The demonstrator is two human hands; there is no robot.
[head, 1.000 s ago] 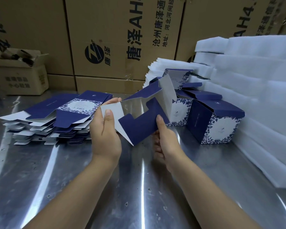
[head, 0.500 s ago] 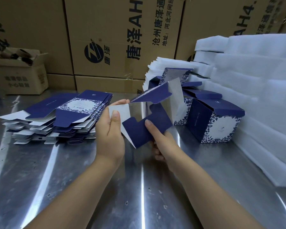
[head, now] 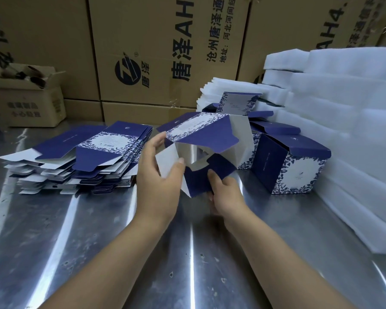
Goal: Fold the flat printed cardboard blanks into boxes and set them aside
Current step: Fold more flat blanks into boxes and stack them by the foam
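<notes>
Half-folded box (head: pixel 201 134) is held up over the metal table (head: pixel 98 241) btwn 2 hands, open end w/ flaps toward the camera. Left hand (head: pixel 158 175) grips its left side, thumb on the white flap, fingers curled behind. Right hand (head: pixel 225 192) pinches the blue lower flap, thumb on top, fingers under. Stack of flat blanks (head: pixel 87 157) lies at left. 1 finished box (head: pixel 290 168) stands at right, next to white foam sheets (head: pixel 354 130).

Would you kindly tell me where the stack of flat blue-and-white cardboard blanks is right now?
In the head view, the stack of flat blue-and-white cardboard blanks lies on the shiny metal table, left of the left hand.
</notes>
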